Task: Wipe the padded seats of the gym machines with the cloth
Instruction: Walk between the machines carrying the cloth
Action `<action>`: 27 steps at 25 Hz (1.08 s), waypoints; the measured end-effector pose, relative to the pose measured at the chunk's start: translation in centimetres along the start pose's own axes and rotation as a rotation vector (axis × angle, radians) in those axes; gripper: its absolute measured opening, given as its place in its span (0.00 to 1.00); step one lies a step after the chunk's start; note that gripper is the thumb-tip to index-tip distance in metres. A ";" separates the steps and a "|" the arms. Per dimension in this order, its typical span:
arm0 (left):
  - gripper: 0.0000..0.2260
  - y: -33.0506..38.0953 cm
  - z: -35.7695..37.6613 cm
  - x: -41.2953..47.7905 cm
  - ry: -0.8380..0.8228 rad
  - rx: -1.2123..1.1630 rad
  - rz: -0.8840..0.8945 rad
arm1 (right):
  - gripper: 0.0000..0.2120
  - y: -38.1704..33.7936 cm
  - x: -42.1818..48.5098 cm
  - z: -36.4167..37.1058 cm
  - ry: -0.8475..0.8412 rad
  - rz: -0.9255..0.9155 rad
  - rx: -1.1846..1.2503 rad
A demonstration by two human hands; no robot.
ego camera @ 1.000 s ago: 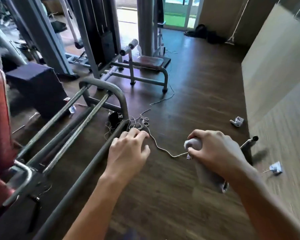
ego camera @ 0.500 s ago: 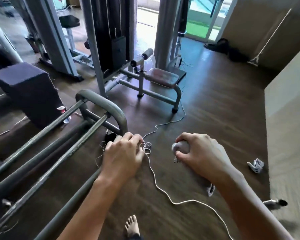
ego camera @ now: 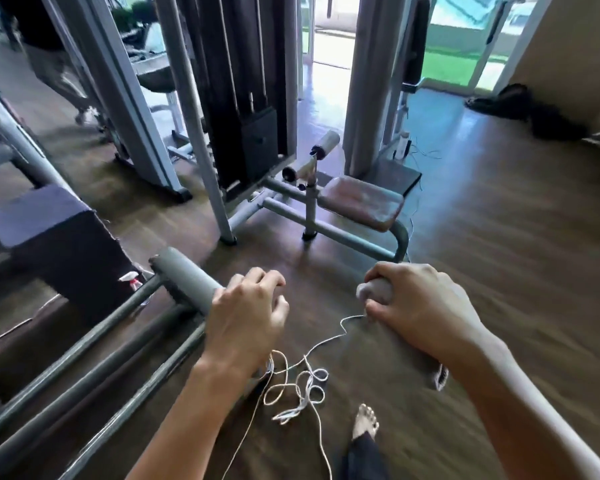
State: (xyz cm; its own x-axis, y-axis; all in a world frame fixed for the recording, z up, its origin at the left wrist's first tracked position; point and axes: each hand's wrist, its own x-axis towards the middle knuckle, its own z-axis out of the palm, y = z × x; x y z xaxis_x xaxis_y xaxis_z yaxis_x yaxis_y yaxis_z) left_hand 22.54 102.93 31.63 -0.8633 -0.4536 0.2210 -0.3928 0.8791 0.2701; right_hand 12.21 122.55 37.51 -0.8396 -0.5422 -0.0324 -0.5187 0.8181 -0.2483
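Note:
My right hand (ego camera: 420,306) is closed around a grey cloth (ego camera: 376,291), bunched at the knuckles with its tail hanging below my wrist. My left hand (ego camera: 248,315) hangs in front of me with fingers loosely curled and nothing in it. Ahead, about a stride away, a worn reddish-brown padded seat (ego camera: 361,202) sits on a low grey frame at the foot of a weight-stack machine (ego camera: 253,109). Both hands are well short of that seat.
A grey tubular machine frame (ego camera: 184,282) runs along my left. A dark padded block (ego camera: 52,233) stands further left, with a small spray bottle (ego camera: 132,280) beside it. A tangled white cord (ego camera: 298,386) lies on the wooden floor by my bare foot (ego camera: 364,420).
The view has moved forward and lifted: the padded seat is closer and larger. Both hands stayed in front of me, the right still gripping the cloth. The cord tangle now lies below my hands.

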 end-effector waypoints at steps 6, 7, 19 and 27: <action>0.09 1.1 2.4 16.2 0.052 -0.016 -0.227 | 0.11 2.1 20.6 -3.3 -0.064 -0.253 -0.049; 0.09 0.7 2.7 18.4 0.074 -0.007 -0.260 | 0.11 1.6 23.8 -3.5 -0.077 -0.298 -0.048; 0.07 -19.5 4.6 46.1 0.128 0.028 -0.633 | 0.10 -16.8 62.0 1.3 -0.080 -0.688 -0.035; 0.19 -36.1 -0.3 56.5 0.193 0.101 -0.883 | 0.09 -36.8 78.8 5.6 -0.283 -0.870 0.042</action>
State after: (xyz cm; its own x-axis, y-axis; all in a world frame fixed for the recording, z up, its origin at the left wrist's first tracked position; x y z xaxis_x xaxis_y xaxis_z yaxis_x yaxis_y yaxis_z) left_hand -11.99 45.55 34.62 -0.1710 -0.9769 0.1282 -0.9199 0.2048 0.3343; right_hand -33.95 48.71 38.67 -0.0817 -0.9953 -0.0525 -0.9390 0.0946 -0.3307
